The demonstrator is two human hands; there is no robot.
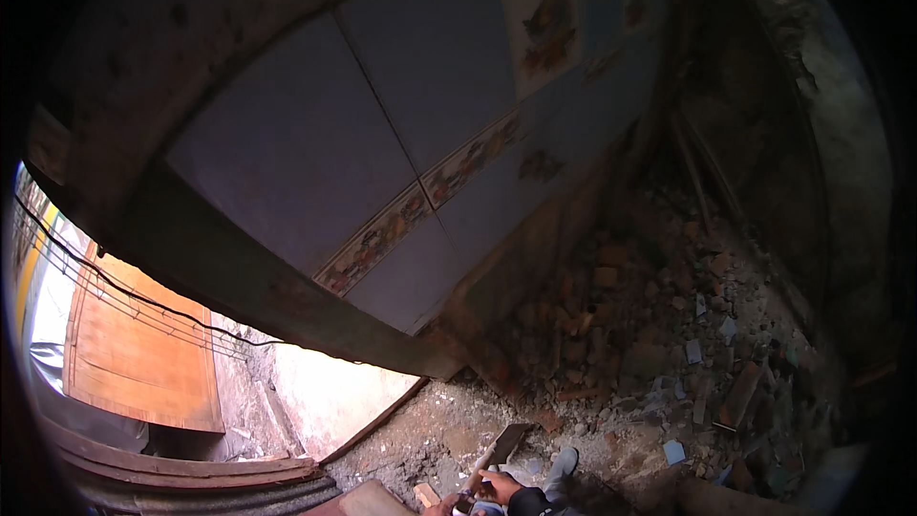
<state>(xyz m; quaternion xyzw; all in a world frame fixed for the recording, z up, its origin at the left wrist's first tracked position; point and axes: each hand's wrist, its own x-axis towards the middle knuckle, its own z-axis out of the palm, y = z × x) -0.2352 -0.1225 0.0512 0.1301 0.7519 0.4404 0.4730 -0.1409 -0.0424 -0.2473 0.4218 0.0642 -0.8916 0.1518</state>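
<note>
Low in the head view, my right hand (501, 486) comes out of a dark sleeve with its fingers curled. It appears closed on the near end of a long, narrow, flat piece (501, 448), brownish and darker toward its far end; its exact kind is unclear. Just left of it, my left hand (441, 505) shows only in part at the lower edge. Its fingers are too small and cut off to read. Beyond my right hand a grey shoe (563, 468) stands on the rubble.
Broken bricks and tile pieces (621, 325) cover the ground ahead and right. A tiled wall (382, 134) with a patterned border looms above. At left, an opening shows an orange wooden panel (143, 344) and a dark cable (162, 306). A board (368, 501) lies near my left hand.
</note>
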